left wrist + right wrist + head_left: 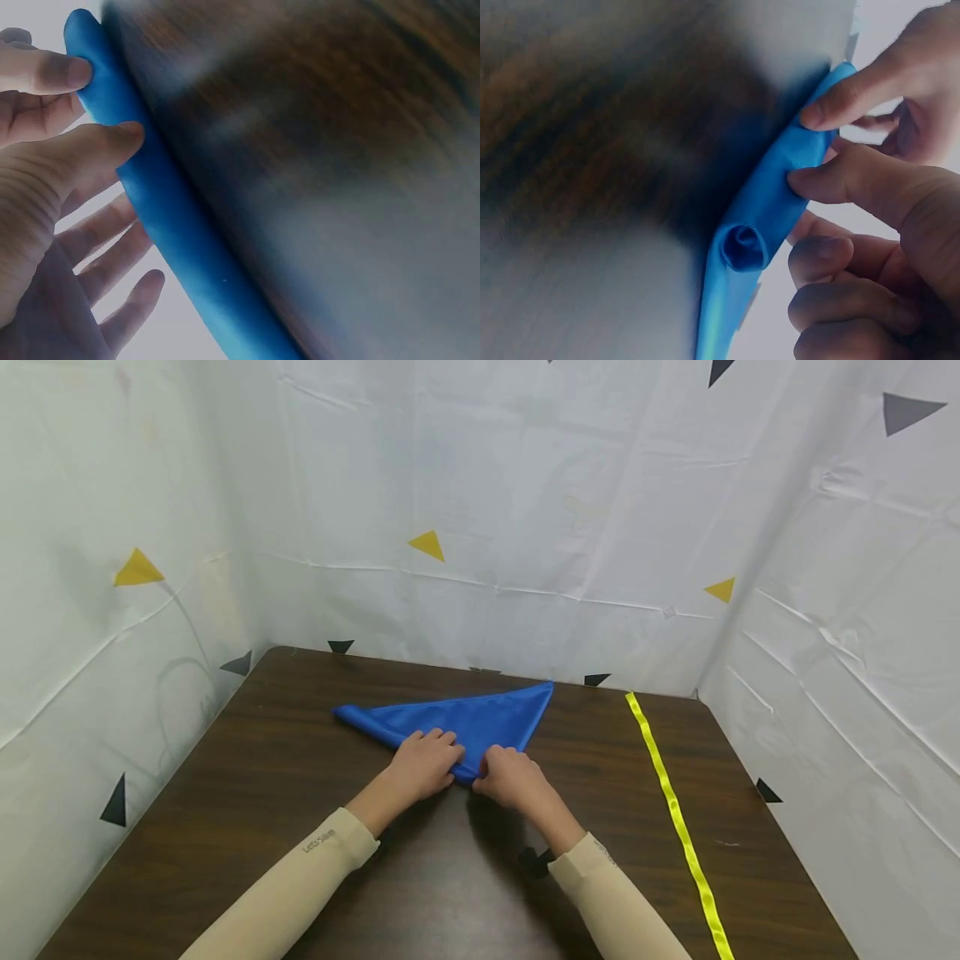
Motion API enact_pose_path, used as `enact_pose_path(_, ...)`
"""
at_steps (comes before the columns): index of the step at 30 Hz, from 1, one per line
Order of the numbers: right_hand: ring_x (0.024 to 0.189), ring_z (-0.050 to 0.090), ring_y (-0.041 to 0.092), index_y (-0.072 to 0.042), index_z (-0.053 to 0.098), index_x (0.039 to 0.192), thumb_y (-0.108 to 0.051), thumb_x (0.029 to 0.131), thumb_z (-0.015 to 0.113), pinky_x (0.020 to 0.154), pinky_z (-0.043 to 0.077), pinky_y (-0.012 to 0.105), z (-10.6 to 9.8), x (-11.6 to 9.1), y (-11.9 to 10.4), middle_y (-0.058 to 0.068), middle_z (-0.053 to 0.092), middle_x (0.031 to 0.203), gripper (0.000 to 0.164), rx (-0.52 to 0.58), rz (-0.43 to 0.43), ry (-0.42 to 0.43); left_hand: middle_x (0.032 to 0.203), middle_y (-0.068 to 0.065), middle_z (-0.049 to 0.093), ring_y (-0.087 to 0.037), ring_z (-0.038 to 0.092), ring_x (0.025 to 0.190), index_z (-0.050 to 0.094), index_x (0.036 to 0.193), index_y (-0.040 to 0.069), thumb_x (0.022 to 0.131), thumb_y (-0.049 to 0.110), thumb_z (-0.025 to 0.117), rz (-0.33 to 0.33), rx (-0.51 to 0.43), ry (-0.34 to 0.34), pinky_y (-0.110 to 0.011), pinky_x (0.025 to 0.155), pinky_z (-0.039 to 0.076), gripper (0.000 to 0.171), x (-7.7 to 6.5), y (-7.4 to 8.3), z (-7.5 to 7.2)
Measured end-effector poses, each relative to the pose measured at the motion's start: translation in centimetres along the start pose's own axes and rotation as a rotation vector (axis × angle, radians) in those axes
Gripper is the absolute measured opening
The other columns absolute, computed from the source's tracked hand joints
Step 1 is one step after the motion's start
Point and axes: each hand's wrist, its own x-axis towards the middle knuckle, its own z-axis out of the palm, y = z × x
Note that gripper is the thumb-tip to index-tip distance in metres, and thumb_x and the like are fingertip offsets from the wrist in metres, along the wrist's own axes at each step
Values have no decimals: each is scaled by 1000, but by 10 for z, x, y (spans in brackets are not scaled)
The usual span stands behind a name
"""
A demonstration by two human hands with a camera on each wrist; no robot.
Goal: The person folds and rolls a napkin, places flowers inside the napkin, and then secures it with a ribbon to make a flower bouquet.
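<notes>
A blue cloth (pixel 491 720) lies on the dark wooden table, its near left edge rolled into a narrow tube. My left hand (pixel 429 762) pinches the roll near its right end, with the thumb (pixel 112 142) on the near side and the other fingers beyond it. Close beside it, my right hand (pixel 513 777) pinches the same roll at the right end, thumb against the blue fabric. In the right wrist view the coiled open end of the rolled cloth (pixel 742 247) shows as a spiral. The flat part of the cloth spreads away behind both hands to a pointed far corner.
A long yellow ribbon (pixel 672 802) runs down the right side of the table (pixel 300 827). White sheeting (pixel 495 485) with yellow and dark triangles rises behind the table and on both sides.
</notes>
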Motion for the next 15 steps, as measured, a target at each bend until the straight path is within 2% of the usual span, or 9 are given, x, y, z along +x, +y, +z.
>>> enact_pose_path(7, 88, 71, 26, -4, 79, 110, -27, 99, 79, 87, 61, 49, -4, 6, 9, 11, 77, 103, 25, 94, 46, -69, 122, -1, 71, -25, 66, 120, 70, 119, 23, 102, 33, 77, -5, -11, 3, -49, 102, 55, 21, 5, -2, 6)
enact_pose_path(10, 90, 71, 27, -5, 79, 110, -26, 99, 78, 86, 61, 49, -5, 6, 10, 12, 78, 105, 24, 106, 51, -68, 122, -1, 71, -26, 66, 120, 72, 120, 23, 103, 32, 75, -9, -25, -1, -50, 103, 55, 19, 7, -3, 8)
enact_pose_path(15, 84, 67, 27, -11, 74, 107, -26, 100, 78, 76, 58, 47, -6, 5, 10, 9, 73, 101, 17, 97, 42, -29, 126, -2, 71, -27, 66, 123, 72, 125, 23, 105, 30, 72, -21, -44, -8, -52, 106, 55, 21, 9, -4, 10)
